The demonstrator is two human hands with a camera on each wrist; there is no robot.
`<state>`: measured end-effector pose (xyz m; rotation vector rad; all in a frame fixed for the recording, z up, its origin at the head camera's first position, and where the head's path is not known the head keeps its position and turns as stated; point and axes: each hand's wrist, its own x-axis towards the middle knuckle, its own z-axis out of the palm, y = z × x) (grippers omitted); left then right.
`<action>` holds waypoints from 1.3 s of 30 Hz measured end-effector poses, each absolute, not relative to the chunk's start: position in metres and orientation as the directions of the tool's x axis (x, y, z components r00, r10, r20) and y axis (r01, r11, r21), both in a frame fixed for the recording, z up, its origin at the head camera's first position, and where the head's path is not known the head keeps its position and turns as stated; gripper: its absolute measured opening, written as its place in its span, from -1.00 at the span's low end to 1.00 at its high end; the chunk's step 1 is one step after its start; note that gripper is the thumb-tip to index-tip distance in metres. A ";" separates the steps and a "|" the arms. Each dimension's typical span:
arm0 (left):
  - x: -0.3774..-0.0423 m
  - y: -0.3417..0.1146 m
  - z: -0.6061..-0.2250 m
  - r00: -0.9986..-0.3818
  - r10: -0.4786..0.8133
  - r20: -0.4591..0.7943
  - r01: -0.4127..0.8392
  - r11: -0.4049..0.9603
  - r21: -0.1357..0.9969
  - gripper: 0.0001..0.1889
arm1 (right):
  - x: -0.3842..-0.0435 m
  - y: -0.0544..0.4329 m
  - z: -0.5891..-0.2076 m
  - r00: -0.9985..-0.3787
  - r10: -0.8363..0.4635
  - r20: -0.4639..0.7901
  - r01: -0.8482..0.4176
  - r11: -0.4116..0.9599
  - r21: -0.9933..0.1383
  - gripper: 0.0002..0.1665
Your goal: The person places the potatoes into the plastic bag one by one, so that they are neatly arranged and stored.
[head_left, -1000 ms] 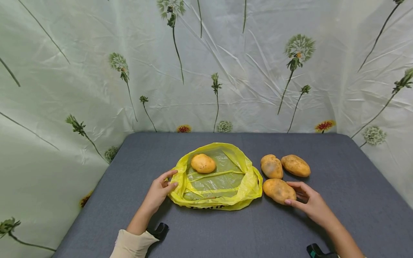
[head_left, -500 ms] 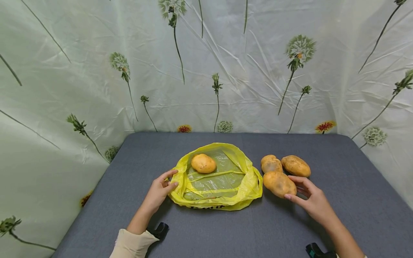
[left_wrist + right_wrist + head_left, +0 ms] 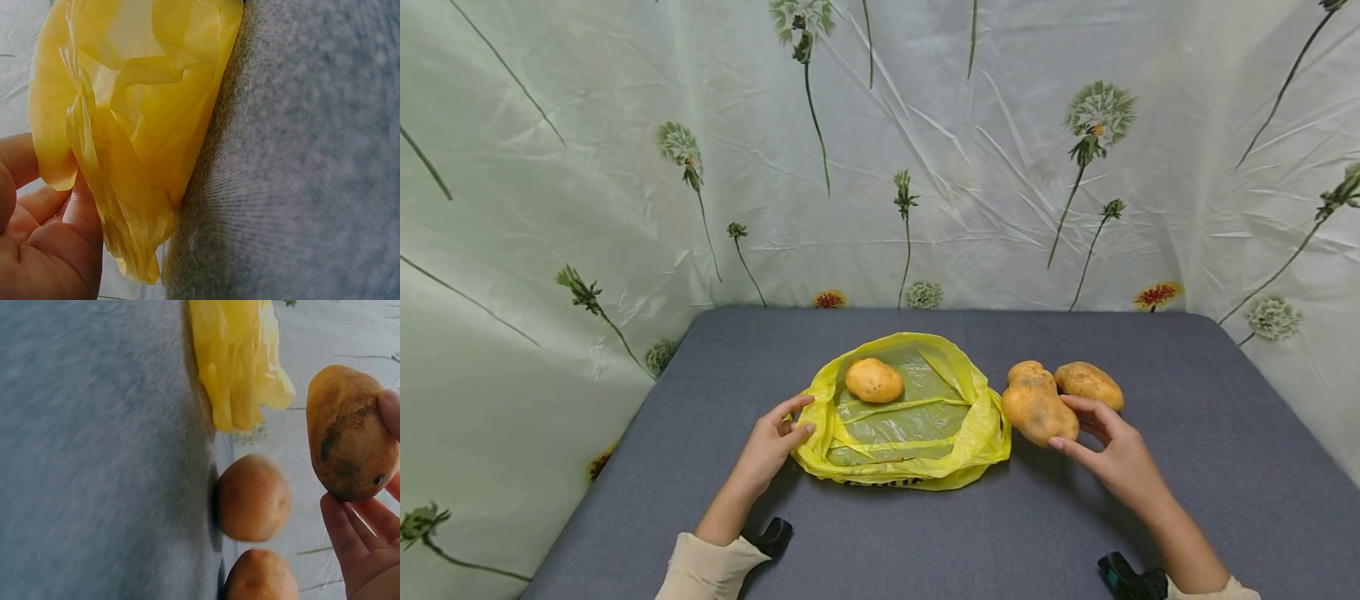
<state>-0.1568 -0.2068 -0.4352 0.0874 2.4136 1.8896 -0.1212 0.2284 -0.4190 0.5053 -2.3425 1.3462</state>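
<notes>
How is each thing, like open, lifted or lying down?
Yellow plastic bag, open at the top
Oval golden potato in the bag, lying down
Oval tan potato in the right hand, lifted off the grey table
Lumpy tan potato, resting on the table
Long brown potato, resting on the table

Potato (image 3: 874, 381) in the bag (image 3: 983, 427), two potatoes (image 3: 1088, 384) right of it on the table (image 3: 925, 542).

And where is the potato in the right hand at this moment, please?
In the head view, the potato is beside the right edge of the yellow bag, held above the table by the right hand and partly hiding another potato.
</notes>
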 end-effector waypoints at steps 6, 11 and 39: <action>-0.157 -0.207 -0.436 -0.995 0.094 -0.036 -0.014 0.224 0.975 -0.53 | -0.128 0.217 -0.415 -0.854 -0.123 0.505 -0.497 0.476 -0.725 -0.36; -0.157 -0.207 -0.436 -0.994 0.101 -0.032 -0.009 0.219 0.976 -0.54 | -0.133 0.203 -0.407 -0.849 -0.118 0.514 -0.509 0.442 -0.739 -0.35; -0.156 -0.207 -0.435 -0.993 0.114 -0.012 0.013 0.210 0.978 -0.55 | -0.190 0.132 -0.406 -0.901 -0.162 0.401 -0.432 0.405 -0.806 -0.38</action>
